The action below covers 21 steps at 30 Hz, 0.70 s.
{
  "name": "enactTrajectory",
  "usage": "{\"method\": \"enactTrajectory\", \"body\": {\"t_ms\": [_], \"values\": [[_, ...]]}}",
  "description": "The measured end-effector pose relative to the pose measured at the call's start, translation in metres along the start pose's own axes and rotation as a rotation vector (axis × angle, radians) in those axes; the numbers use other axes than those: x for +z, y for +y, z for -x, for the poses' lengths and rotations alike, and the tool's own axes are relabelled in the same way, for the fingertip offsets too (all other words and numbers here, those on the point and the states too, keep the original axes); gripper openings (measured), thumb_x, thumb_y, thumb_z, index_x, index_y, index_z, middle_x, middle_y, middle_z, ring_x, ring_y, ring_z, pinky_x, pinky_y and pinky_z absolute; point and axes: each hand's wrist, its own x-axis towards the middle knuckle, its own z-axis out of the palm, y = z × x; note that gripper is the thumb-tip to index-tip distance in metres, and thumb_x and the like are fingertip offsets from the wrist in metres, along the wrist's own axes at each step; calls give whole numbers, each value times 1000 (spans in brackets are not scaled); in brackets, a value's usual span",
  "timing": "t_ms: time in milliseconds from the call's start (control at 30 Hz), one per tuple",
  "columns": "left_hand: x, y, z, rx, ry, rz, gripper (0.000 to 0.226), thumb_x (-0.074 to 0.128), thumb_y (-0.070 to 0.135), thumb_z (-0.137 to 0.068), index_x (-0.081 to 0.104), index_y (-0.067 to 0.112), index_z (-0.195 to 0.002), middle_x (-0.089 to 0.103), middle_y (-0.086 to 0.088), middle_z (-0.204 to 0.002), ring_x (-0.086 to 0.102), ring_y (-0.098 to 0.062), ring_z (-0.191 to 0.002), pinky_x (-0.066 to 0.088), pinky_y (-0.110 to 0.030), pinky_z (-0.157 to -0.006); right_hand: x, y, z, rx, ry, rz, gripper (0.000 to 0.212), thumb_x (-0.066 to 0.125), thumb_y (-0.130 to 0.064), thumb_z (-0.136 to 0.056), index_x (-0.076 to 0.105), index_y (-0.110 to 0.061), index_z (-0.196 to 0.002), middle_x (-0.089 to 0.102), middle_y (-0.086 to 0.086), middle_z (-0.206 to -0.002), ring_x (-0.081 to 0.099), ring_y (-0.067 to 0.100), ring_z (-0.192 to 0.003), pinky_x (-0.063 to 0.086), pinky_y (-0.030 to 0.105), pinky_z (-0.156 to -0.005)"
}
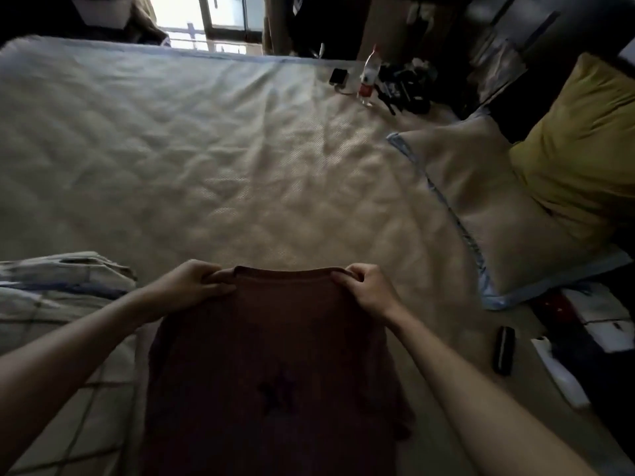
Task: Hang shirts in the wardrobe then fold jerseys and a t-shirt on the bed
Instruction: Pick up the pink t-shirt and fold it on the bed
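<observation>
Head view: left hand and right hand pinch maroon t-shirt shoulders.

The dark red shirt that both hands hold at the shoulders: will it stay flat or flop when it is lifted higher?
The dark red shirt will probably flop: below the left hand and right hand it hangs in soft folds. It seems light, since fingertip pinches carry it. It should settle without sliding on the textured bed cover.

left grip: bare | right grip: bare | forearms: unsleeved, no jewellery
</observation>
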Motion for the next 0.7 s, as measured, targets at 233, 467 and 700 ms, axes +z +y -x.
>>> {"method": "enactTrajectory", "body": {"t_ms": [233,467,700], "values": [[30,-124,-120,-86,227,-40,32,66,29,-95,65,10,-69,49,11,-55,43,-7,-54,32,-28,-50,100,83,-130,45,70,172,37,60,-44,-95,56,-22,-66,58,-7,-65,59,20,-74,38,31,-65],[17,-154,-207,-15,379,-247,45,63,32,-97,49,14,-58,47,2,-55,46,-21,-61,35,-37,-59,131,96,-224,-11,144,338,35,50,-45,-100,58,-16,-82,70,16,-95,64,36,-93,45,38,-72],[-21,-140,-278,27,556,-525,31,54,45,-99,50,21,-80,60,-14,-87,63,-37,-88,44,-39,-73,119,70,-317,-63,208,472,53,52,-60,-93,53,-13,-70,64,11,-84,64,31,-90,39,33,-68]]}}
